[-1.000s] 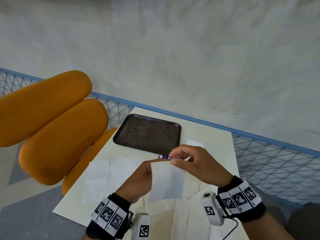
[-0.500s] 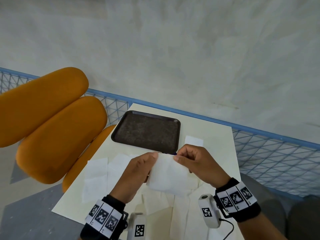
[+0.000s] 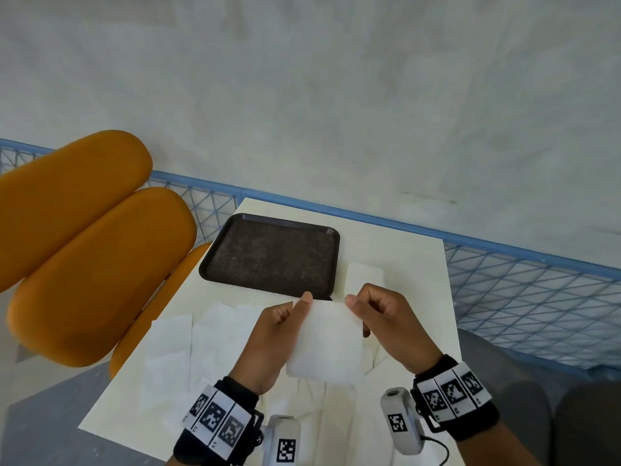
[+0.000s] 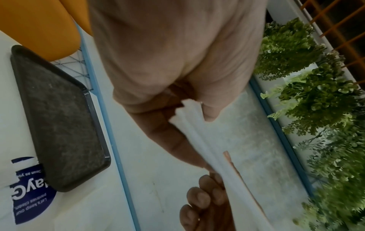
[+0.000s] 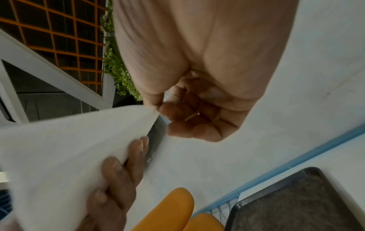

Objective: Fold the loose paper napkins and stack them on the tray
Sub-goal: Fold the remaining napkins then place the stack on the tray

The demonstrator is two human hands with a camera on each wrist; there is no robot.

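Note:
A white paper napkin [image 3: 327, 344] hangs in the air over the table, held by both hands. My left hand [image 3: 295, 306] pinches its upper left corner and my right hand [image 3: 356, 302] pinches its upper right corner. In the left wrist view the napkin [image 4: 199, 136] shows edge-on in several layers; in the right wrist view the napkin [image 5: 65, 150] spreads wide, with the right hand [image 5: 158, 109] pinching its tip. A dark tray [image 3: 272, 255] lies bare just beyond the hands. Several loose napkins [image 3: 171, 351] lie flat on the table to the left.
The cream table [image 3: 403, 257] has a small folded napkin [image 3: 364, 275] right of the tray. Orange chair cushions [image 3: 90, 264] stand close on the left. A blue mesh railing [image 3: 524, 290] runs behind and to the right. A blue-printed wrapper [image 4: 29, 193] lies by the tray.
The hands have moved apart along the napkin's top edge, from a close grip at one point to one corner each. The napkin now hangs spread wider.

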